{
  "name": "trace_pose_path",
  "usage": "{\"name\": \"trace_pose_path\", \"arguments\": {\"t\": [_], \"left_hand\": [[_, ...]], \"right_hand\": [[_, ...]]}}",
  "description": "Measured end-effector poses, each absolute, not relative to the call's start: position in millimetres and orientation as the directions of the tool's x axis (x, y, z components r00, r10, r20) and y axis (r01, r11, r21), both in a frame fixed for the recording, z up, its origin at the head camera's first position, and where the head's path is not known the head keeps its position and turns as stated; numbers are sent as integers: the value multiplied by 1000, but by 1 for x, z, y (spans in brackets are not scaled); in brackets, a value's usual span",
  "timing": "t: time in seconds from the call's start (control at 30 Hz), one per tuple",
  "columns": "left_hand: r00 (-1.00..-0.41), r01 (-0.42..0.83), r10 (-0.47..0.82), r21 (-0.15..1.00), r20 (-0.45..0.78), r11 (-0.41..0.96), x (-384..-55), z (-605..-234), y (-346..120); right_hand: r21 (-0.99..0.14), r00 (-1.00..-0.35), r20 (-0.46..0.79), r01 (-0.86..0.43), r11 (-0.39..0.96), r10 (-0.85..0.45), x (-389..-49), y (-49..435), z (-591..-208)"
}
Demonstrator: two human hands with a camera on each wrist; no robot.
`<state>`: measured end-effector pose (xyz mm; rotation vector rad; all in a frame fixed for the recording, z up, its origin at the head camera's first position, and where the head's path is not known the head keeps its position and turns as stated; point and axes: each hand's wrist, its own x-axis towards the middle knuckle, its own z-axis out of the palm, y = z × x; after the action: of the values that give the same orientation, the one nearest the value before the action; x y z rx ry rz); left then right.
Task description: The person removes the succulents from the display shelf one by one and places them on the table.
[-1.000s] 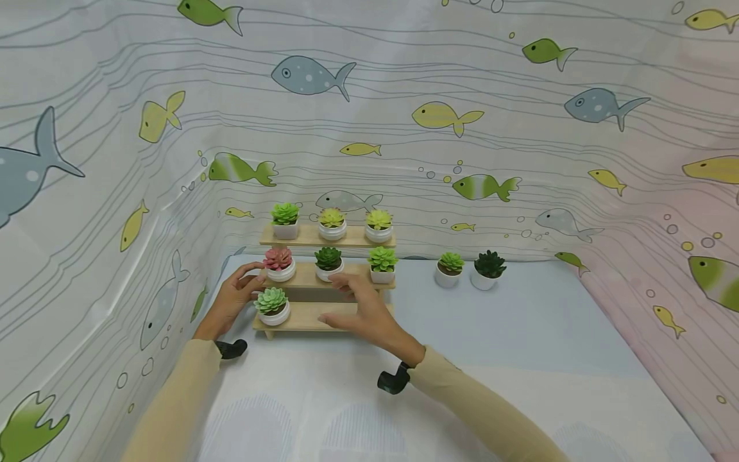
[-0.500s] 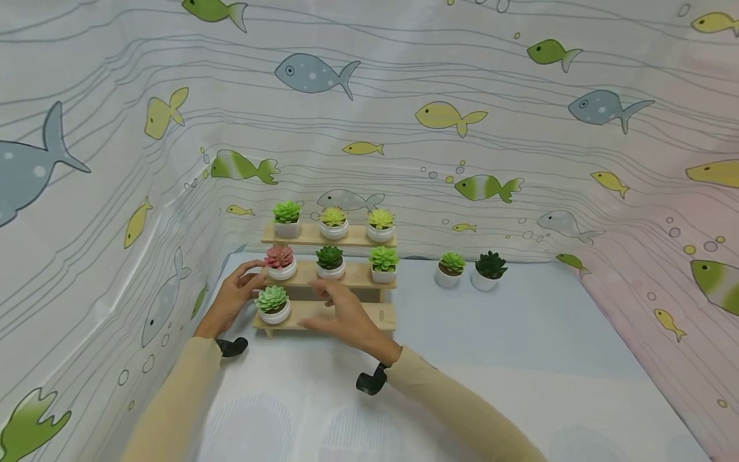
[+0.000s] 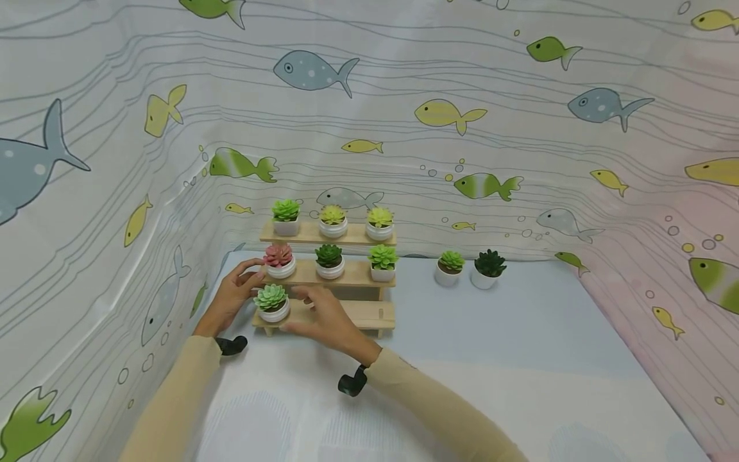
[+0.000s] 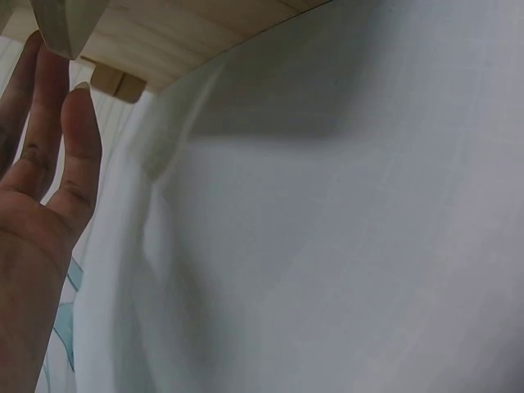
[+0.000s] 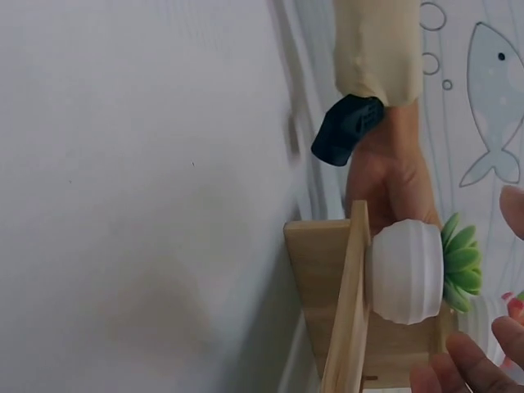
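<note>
A three-tier wooden plant stand [image 3: 346, 274] holds small potted succulents. My left hand [image 3: 233, 296] is at the stand's left end, by the red succulent [image 3: 280, 262] on the middle tier; in the left wrist view its extended fingers [image 4: 80, 135] reach up to the wood. My right hand [image 3: 328, 319] is spread over the bottom tier, thumb and fingers apart, just right of the pale green succulent [image 3: 271, 303] in its ribbed white pot [image 5: 405, 272]. No clear contact with that pot shows. A dark green succulent [image 3: 330, 260] stands mid-row behind.
The top tier bears a bright green succulent [image 3: 285, 217] and two yellowish succulents. A square-potted succulent [image 3: 383, 262] is at the middle tier's right end. Two more pots, a light green succulent [image 3: 450, 267] and a darker succulent [image 3: 489, 268], stand right of the stand, near the fish-print backdrop [image 3: 404, 147].
My right hand has moved left and slightly down, from before the dark green succulent to beside the pale green one. My left hand has stayed at the stand's left end.
</note>
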<state>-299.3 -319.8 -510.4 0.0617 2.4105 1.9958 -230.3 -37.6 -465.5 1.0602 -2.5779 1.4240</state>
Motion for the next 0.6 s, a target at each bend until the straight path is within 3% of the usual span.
{"name": "trace_pose_path", "arguments": {"t": [0.6], "left_hand": [[-999, 38, 42, 988, 32, 153, -291, -501, -314]], "right_hand": [[-726, -818, 243, -510, 461, -522, -240, -66, -480]]}}
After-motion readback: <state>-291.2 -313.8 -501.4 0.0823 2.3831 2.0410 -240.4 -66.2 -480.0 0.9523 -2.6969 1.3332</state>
